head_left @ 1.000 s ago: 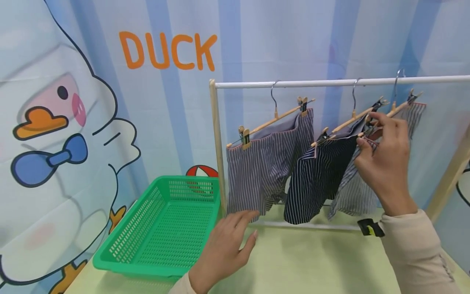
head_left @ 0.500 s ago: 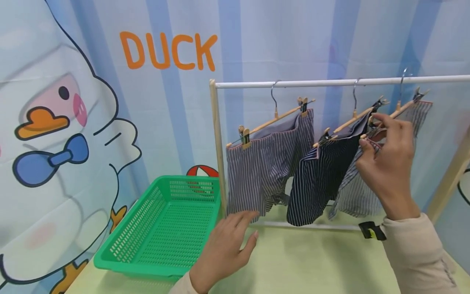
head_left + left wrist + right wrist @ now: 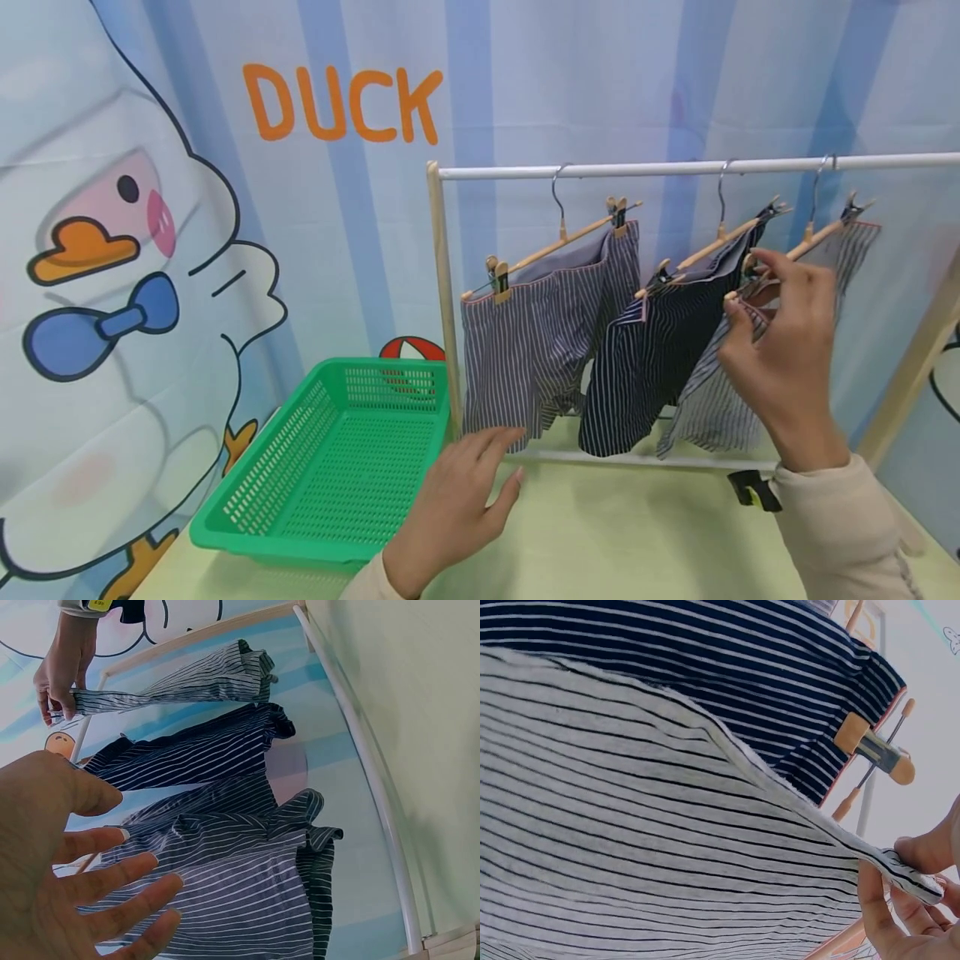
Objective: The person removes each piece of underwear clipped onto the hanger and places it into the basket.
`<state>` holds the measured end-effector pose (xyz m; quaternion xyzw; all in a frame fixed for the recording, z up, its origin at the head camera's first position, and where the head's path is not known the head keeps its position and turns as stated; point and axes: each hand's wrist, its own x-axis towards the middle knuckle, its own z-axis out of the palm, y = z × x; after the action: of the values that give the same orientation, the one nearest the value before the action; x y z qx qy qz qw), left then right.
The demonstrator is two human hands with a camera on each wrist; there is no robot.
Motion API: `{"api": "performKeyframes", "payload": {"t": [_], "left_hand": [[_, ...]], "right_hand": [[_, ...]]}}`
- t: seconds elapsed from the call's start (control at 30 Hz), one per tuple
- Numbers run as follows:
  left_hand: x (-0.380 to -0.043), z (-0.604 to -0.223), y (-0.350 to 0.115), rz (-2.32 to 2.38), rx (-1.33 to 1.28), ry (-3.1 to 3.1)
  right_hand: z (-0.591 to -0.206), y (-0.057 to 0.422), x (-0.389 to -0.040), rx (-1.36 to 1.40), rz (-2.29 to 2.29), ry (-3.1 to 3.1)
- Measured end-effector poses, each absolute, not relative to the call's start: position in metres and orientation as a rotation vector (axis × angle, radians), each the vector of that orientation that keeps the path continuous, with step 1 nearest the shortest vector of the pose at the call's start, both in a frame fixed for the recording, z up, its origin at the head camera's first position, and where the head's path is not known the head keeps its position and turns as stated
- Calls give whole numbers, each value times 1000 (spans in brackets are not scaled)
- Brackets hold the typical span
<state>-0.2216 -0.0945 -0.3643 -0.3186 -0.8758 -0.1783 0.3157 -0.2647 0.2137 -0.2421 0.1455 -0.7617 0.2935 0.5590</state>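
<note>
In the head view, my right hand (image 3: 787, 358) pinches the near end of a wooden clip hanger (image 3: 813, 240), where light grey striped shorts (image 3: 712, 408) are clipped. This hanger's hook is at the white rail (image 3: 630, 172). The right wrist view shows fingers and thumb at the corner of the shorts' waistband (image 3: 840, 840); the clip there is hidden. Left of them hang navy striped shorts (image 3: 637, 367) and grey-blue striped shorts (image 3: 525, 350), each on its own clip hanger. My left hand (image 3: 461, 500), fingers spread and holding nothing, is below the grey-blue shorts.
A green plastic basket (image 3: 206, 529) stands on the pale table (image 3: 600, 533), left of the rack's wooden post (image 3: 444, 275). The rack's low white bar (image 3: 622, 459) runs behind the shorts. A curtain printed with a duck (image 3: 97, 467) hangs behind.
My right hand moved slightly right, then lower and a little left. The hanger's hook, whose top stood higher above the rail, has come down onto it. The left hand has hardly moved.
</note>
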Motion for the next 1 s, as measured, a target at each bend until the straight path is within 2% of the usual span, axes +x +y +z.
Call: {"api": "performKeyframes", "payload": {"t": [0.53,1.0], "left_hand": [[-223,-362,-90,-461,-870,-2285],[-219,-359,-87,-471,-860,-2283]], "right_hand": [[-265,199,-252,337,664,-1784],[-304,180,-255,378,690,-1826]]}}
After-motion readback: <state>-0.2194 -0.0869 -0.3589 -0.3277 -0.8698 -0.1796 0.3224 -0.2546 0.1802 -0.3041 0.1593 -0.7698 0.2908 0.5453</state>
